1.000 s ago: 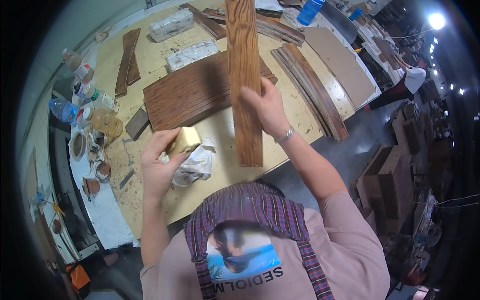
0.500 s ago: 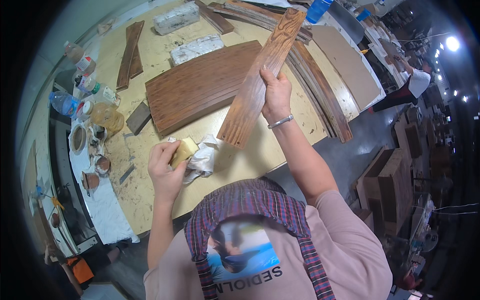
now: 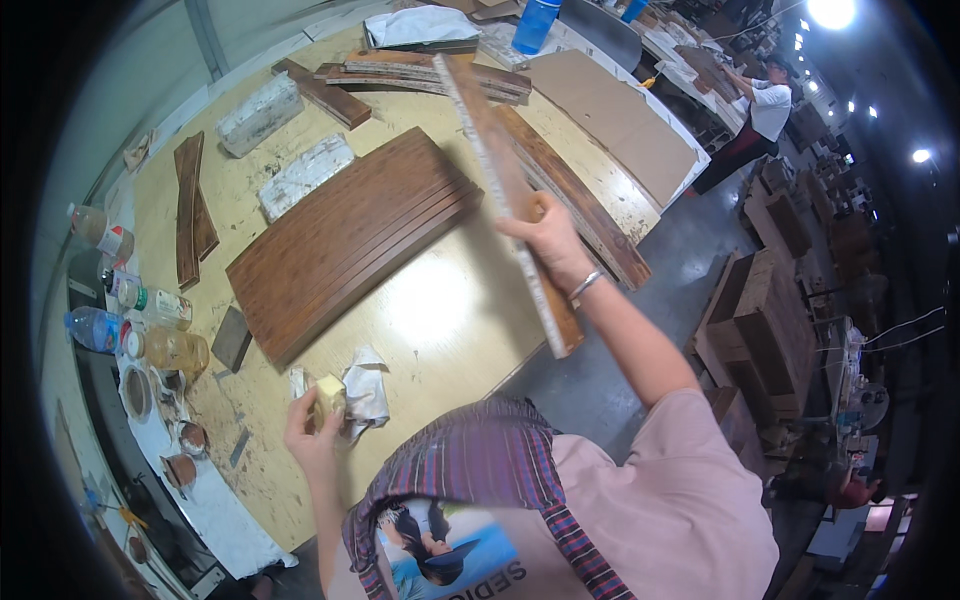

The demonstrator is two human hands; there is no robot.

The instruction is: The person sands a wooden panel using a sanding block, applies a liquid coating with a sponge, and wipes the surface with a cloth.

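Holding with the left hand (image 3: 306, 432) a yellow block (image 3: 331, 394), pinched between thumb and fingers, just beside a crumpled white cloth (image 3: 368, 388) on the near part of the table (image 3: 450, 345). Gripping with the right hand (image 3: 550, 238) a long wooden board (image 3: 502, 170), about its middle, at a slant from far left to near right. Having, to the left of this board, brown boards (image 3: 350, 240) close together, and at the left edge plastic bottles (image 3: 178, 350).

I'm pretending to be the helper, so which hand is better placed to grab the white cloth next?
Probably the left hand: it is close beside the white cloth, though it holds a yellow block. The right hand is farther off and grips a long wooden board.
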